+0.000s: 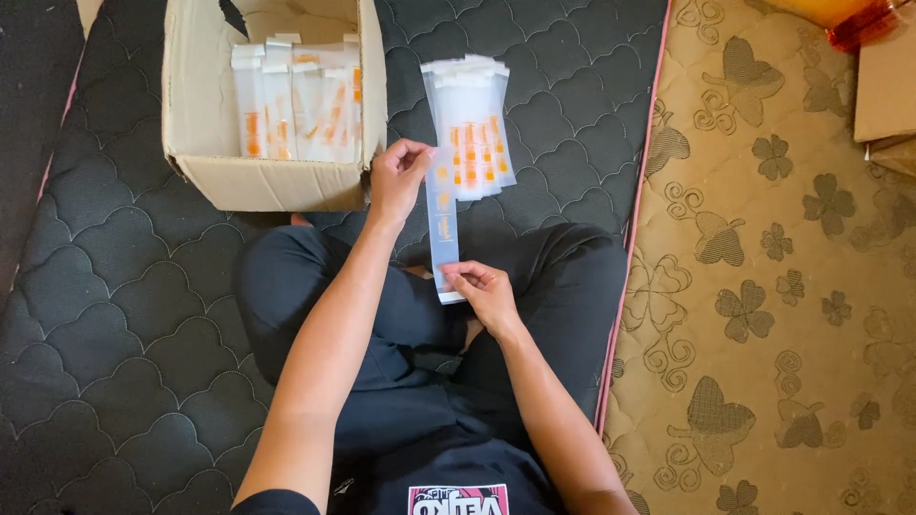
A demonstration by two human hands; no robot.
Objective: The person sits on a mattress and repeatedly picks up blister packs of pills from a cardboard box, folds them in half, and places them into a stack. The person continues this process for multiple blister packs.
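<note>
A long, narrow clear plastic pouch [444, 224] with orange print is stretched between my two hands. My left hand [396, 176] pinches its far end near the cardboard box. My right hand [485, 291] pinches its near end above my lap. Just beyond the pouch lies a fanned stack of the same clear pouches [472, 119] on the dark quilted mat [114, 286]. I sit cross-legged in dark trousers.
An open cardboard box [267, 181] at the upper left holds several upright pouches with orange print. A beige patterned mattress [763, 286] lies to the right, with another cardboard box [887, 86] at its top right corner.
</note>
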